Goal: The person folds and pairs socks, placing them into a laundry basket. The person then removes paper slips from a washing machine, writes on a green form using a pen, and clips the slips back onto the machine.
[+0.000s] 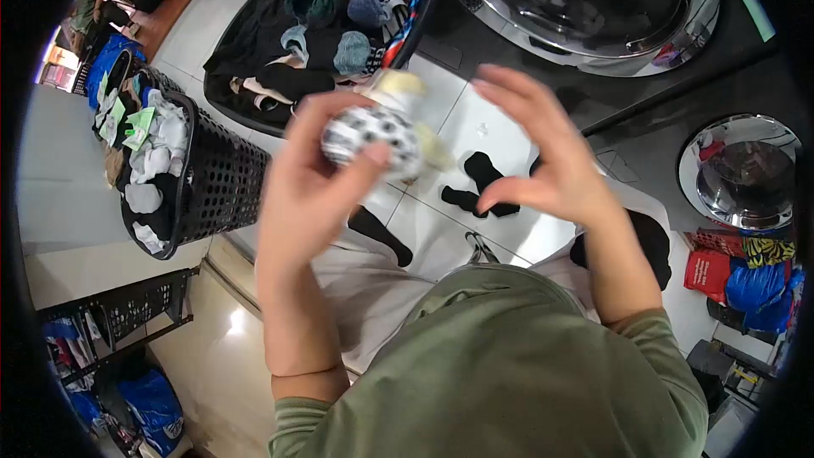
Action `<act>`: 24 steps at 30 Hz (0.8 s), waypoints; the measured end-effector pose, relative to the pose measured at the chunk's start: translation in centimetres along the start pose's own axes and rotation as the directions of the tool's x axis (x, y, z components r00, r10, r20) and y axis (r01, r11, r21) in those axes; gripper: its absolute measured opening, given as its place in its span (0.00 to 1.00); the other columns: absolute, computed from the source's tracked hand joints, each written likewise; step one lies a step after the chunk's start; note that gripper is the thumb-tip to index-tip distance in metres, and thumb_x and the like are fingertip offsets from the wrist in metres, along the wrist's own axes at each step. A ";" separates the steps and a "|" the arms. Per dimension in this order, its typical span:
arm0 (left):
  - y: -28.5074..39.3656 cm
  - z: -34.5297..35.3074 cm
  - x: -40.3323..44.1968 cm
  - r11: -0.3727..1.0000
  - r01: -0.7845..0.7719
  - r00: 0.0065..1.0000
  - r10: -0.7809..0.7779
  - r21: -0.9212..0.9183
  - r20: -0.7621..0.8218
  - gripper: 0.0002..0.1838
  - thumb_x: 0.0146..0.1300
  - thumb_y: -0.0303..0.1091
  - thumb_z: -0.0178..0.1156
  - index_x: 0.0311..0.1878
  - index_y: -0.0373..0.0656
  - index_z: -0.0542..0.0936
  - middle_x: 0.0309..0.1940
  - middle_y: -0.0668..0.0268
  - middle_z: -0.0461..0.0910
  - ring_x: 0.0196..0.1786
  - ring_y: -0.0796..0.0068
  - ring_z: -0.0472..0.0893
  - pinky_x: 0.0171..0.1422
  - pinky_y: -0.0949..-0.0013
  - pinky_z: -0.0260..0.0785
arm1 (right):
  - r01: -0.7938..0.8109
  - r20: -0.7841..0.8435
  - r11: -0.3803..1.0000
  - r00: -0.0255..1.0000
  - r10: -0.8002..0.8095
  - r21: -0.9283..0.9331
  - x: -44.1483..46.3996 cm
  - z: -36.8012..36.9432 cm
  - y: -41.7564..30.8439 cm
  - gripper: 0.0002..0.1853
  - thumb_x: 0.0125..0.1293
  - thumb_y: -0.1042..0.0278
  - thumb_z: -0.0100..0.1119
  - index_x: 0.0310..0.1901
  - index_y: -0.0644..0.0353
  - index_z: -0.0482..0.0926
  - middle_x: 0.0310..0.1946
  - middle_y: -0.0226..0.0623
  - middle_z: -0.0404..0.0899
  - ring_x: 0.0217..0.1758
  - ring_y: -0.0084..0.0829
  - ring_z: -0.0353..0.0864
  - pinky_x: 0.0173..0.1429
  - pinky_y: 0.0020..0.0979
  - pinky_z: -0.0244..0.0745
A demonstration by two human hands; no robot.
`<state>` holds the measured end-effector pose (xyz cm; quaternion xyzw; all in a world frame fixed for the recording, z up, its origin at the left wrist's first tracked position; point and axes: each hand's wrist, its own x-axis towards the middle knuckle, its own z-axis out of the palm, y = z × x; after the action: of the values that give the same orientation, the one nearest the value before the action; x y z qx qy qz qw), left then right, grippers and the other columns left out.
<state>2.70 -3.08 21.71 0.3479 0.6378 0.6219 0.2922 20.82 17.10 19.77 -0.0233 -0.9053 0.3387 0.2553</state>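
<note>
In my left hand (301,174) is a bunched sock (373,137), white with black spots, its fingers wrapped around it. Pale yellow fabric (411,89) shows blurred behind the sock; I cannot tell whether it is part of the same piece. My right hand (543,157) is off to the right with fingers apart and nothing in it. Black socks (483,171) lie on the white tiled floor below and between the hands. A long black sock (379,236) is draped over my left leg, and dark fabric (649,250) is over my right knee.
A black tub (219,59) of dark clothes and balled socks stands ahead. At the left is a black perforated basket (225,178) of laundry. Front-loading washer doors (577,0) are ahead right, with another round door (738,174) at right. Blue bags (759,288) sit at far right.
</note>
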 end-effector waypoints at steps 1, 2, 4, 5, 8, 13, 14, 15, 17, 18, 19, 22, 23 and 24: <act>-1.5 1.0 -0.3 0.996 0.067 0.996 -0.063 -0.064 0.065 0.20 0.65 0.31 0.68 0.57 0.37 0.74 0.44 0.68 0.78 0.41 0.81 0.78 0.45 0.77 0.73 | 0.037 0.010 0.991 0.999 -0.038 0.130 0.5 2.2 0.4 0.47 0.48 0.58 0.80 0.71 0.56 0.68 0.66 0.47 0.72 0.70 0.47 0.70 0.68 0.41 0.69; -2.9 1.8 -0.3 0.979 0.152 0.982 -0.134 -0.136 0.133 0.21 0.66 0.33 0.68 0.57 0.37 0.74 0.43 0.67 0.78 0.40 0.81 0.78 0.45 0.76 0.73 | -0.055 0.113 0.970 0.993 0.028 0.236 0.3 4.5 1.1 0.47 0.49 0.58 0.79 0.71 0.55 0.66 0.65 0.47 0.74 0.68 0.47 0.73 0.67 0.40 0.71; -6.4 2.0 0.2 0.938 0.312 0.933 -0.272 -0.149 0.237 0.24 0.69 0.40 0.66 0.60 0.36 0.73 0.43 0.65 0.78 0.40 0.80 0.78 0.44 0.73 0.74 | -0.347 0.324 0.863 0.917 0.231 0.367 0.1 7.1 1.7 0.41 0.52 0.63 0.76 0.68 0.57 0.67 0.57 0.45 0.81 0.58 0.45 0.83 0.61 0.38 0.76; -7.9 1.6 0.5 0.944 0.319 0.937 -0.300 -0.088 0.180 0.24 0.69 0.40 0.65 0.61 0.36 0.72 0.44 0.65 0.78 0.41 0.79 0.79 0.44 0.72 0.74 | -0.388 0.316 0.855 0.905 0.284 0.345 -0.4 7.9 2.8 0.39 0.53 0.64 0.75 0.67 0.58 0.68 0.54 0.45 0.82 0.55 0.44 0.84 0.59 0.38 0.77; -10.8 -1.3 1.3 0.930 0.307 0.950 -0.312 0.201 -0.006 0.27 0.71 0.44 0.62 0.65 0.36 0.71 0.49 0.61 0.78 0.44 0.75 0.80 0.47 0.70 0.73 | -0.568 0.287 0.793 0.815 0.503 0.222 -3.0 10.8 8.2 0.35 0.53 0.64 0.73 0.62 0.62 0.70 0.48 0.45 0.85 0.50 0.41 0.86 0.56 0.37 0.79; -8.8 -4.2 2.8 0.981 0.190 0.976 -0.192 -0.026 -0.101 0.17 0.73 0.38 0.60 0.57 0.35 0.79 0.35 0.66 0.82 0.34 0.78 0.78 0.41 0.74 0.71 | -0.866 0.421 0.480 0.492 0.762 0.142 -9.2 17.6 16.2 0.34 0.54 0.56 0.72 0.57 0.68 0.70 0.44 0.52 0.85 0.49 0.44 0.86 0.54 0.37 0.79; -8.6 -4.6 3.0 0.982 0.143 0.976 -0.160 -0.123 -0.145 0.15 0.73 0.37 0.59 0.53 0.35 0.81 0.33 0.65 0.82 0.31 0.78 0.78 0.39 0.75 0.71 | -0.839 0.436 0.541 0.510 0.742 0.062 -10.4 19.3 16.5 0.35 0.54 0.55 0.72 0.57 0.69 0.70 0.44 0.54 0.84 0.49 0.45 0.86 0.54 0.38 0.78; -8.7 -5.0 3.1 0.990 0.064 0.974 -0.090 -0.128 -0.207 0.14 0.74 0.36 0.59 0.53 0.35 0.81 0.32 0.64 0.82 0.32 0.79 0.78 0.39 0.74 0.72 | -0.802 0.453 0.597 0.526 0.720 -0.017 -11.5 20.9 16.5 0.36 0.53 0.54 0.72 0.57 0.70 0.69 0.43 0.56 0.84 0.48 0.46 0.85 0.54 0.39 0.78; -8.9 -5.6 3.3 0.980 -0.052 0.929 -0.023 -0.192 -0.370 0.13 0.74 0.35 0.57 0.52 0.34 0.81 0.34 0.64 0.82 0.32 0.80 0.79 0.39 0.75 0.73 | -0.768 0.518 0.620 0.469 0.715 -0.160 -13.3 24.1 17.0 0.39 0.51 0.52 0.74 0.58 0.70 0.68 0.45 0.60 0.82 0.51 0.53 0.84 0.57 0.42 0.77; -9.0 -5.7 3.4 0.970 -0.088 0.889 -0.027 -0.229 -0.457 0.13 0.74 0.34 0.56 0.51 0.34 0.81 0.34 0.65 0.82 0.33 0.80 0.79 0.40 0.76 0.74 | -0.767 0.534 0.628 0.479 0.697 -0.132 -14.7 26.0 17.6 0.39 0.51 0.51 0.74 0.58 0.69 0.68 0.47 0.60 0.82 0.53 0.54 0.83 0.58 0.42 0.77; -9.2 -6.1 3.4 0.951 -0.120 0.869 -0.038 -0.284 -0.494 0.12 0.74 0.34 0.57 0.51 0.34 0.81 0.33 0.65 0.82 0.33 0.80 0.79 0.40 0.76 0.74 | -0.765 0.546 0.635 0.490 0.679 -0.104 -15.7 27.3 18.2 0.40 0.51 0.51 0.74 0.58 0.69 0.68 0.48 0.60 0.82 0.54 0.54 0.83 0.59 0.43 0.76; -9.9 -7.1 3.4 0.872 -0.208 0.799 -0.109 -0.442 -0.591 0.12 0.73 0.34 0.58 0.50 0.35 0.81 0.31 0.67 0.80 0.35 0.79 0.79 0.42 0.76 0.74 | -0.717 0.633 0.694 0.510 0.583 -0.062 -16.4 29.0 18.8 0.42 0.51 0.51 0.75 0.61 0.68 0.67 0.49 0.60 0.81 0.56 0.53 0.82 0.60 0.42 0.76; -10.1 -7.3 3.6 0.856 -0.224 0.773 -0.135 -0.466 -0.620 0.12 0.73 0.34 0.58 0.50 0.35 0.81 0.31 0.67 0.80 0.35 0.79 0.79 0.43 0.76 0.74 | -0.704 0.651 0.709 0.514 0.559 -0.053 -16.5 29.6 19.1 0.43 0.50 0.50 0.75 0.62 0.68 0.66 0.50 0.61 0.81 0.56 0.54 0.82 0.60 0.42 0.76; -10.4 -7.5 3.8 0.840 -0.236 0.745 -0.167 -0.489 -0.646 0.12 0.72 0.34 0.58 0.50 0.35 0.82 0.31 0.67 0.80 0.35 0.79 0.79 0.43 0.76 0.74 | -0.693 0.669 0.720 0.515 0.536 -0.043 -16.7 30.3 19.6 0.44 0.50 0.50 0.76 0.63 0.68 0.66 0.50 0.61 0.81 0.56 0.54 0.82 0.61 0.42 0.76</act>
<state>-6.44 -4.26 11.95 0.0180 0.4894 0.8637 0.1189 18.29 10.37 -19.31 -0.1977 -0.8203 0.4956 -0.2059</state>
